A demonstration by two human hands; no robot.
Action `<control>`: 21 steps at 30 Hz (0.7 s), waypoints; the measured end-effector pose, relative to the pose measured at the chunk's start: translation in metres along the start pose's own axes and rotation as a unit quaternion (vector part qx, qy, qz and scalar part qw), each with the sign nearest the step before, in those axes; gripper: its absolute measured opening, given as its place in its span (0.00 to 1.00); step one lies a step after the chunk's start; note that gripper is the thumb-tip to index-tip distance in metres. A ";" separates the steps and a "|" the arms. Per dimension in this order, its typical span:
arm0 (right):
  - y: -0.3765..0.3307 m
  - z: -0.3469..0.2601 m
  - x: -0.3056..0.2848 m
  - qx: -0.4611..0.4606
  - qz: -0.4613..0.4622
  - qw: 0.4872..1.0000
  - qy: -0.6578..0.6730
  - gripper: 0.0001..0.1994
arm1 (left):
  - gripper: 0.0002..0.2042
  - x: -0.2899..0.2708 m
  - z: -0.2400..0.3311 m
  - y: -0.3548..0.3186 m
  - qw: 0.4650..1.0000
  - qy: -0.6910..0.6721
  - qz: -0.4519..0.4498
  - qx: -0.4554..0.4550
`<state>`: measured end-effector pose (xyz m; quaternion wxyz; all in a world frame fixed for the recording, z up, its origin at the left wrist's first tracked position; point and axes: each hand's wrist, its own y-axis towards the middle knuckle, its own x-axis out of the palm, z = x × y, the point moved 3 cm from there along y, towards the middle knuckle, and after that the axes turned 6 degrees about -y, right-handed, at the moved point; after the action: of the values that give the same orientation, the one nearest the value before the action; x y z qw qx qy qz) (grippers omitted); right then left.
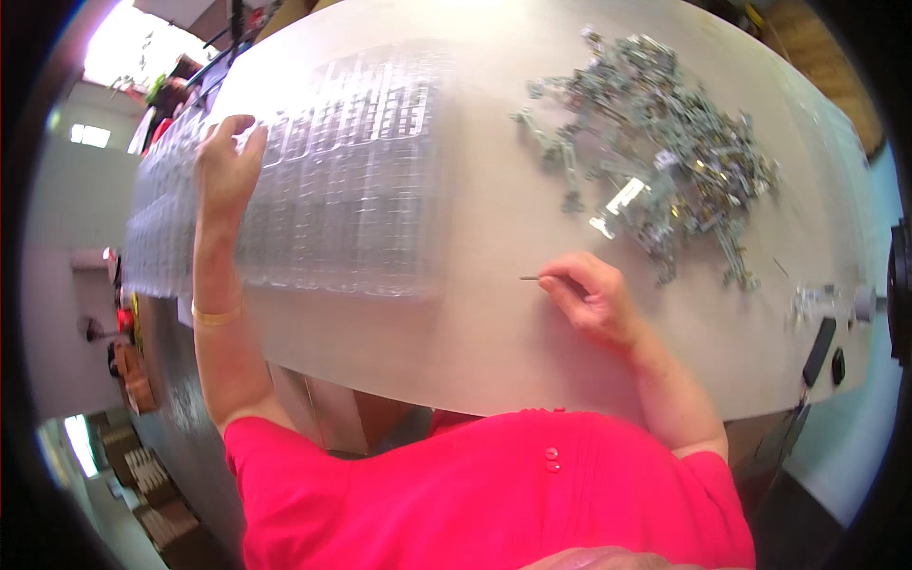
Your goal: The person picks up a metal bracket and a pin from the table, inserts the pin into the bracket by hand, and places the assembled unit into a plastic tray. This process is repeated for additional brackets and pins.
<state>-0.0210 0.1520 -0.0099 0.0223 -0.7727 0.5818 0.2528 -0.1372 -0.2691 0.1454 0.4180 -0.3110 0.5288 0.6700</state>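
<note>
My right hand (591,299) is closed in a pinch above the table, near its front middle. From between thumb and forefinger a thin dark pin (528,278) sticks out to the left; the rest of it is hidden in the fingers. Over on the left, my left hand (228,166) is raised above the clear plastic trays (342,209), its fingers curled and the thumb apart from them. I see nothing between them. The trays have rows of small compartments. Right of them lies a loose pile of small metal parts (665,142), silvery with some yellowish bits.
A clear plastic bottle or jar (826,302) lies near the right edge of the pale table (484,332). Close to it are a black, long-handled object (819,351) and a small black piece (838,366). A cardboard box (342,415) stands below the front edge.
</note>
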 end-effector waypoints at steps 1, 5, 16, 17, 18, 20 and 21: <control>0.001 -0.001 0.002 -0.035 -0.001 0.999 0.017 0.05 | 0.15 -0.012 0.038 -0.017 1.000 -0.003 0.011 0.021; -0.006 0.002 -0.010 -0.025 -0.015 1.000 0.009 0.05 | 0.13 -0.021 0.167 -0.081 0.973 -0.071 0.055 0.213; -0.015 -0.008 -0.006 -0.114 -0.091 0.989 -0.032 0.05 | 0.08 0.103 0.263 -0.128 0.925 -0.369 -0.076 0.043; -0.014 -0.008 -0.007 -0.115 -0.086 0.989 -0.033 0.05 | 0.08 0.120 0.260 -0.120 0.919 -0.382 -0.097 -0.019; -0.015 -0.009 -0.005 -0.134 -0.078 0.987 -0.038 0.04 | 0.08 0.133 0.258 -0.112 0.920 -0.380 -0.097 -0.015; -0.015 -0.006 -0.003 -0.152 -0.067 0.985 -0.045 0.03 | 0.13 0.164 0.247 -0.096 0.930 -0.347 -0.086 -0.085; -0.015 -0.004 -0.002 -0.159 -0.070 0.983 -0.051 0.03 | 0.13 0.178 0.245 -0.090 0.930 -0.347 -0.087 -0.081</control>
<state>-0.0058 0.1571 -0.0095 -0.0538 -0.7913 0.4767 0.3790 -0.1321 0.0177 0.0125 0.6055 -0.1364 0.2651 0.7379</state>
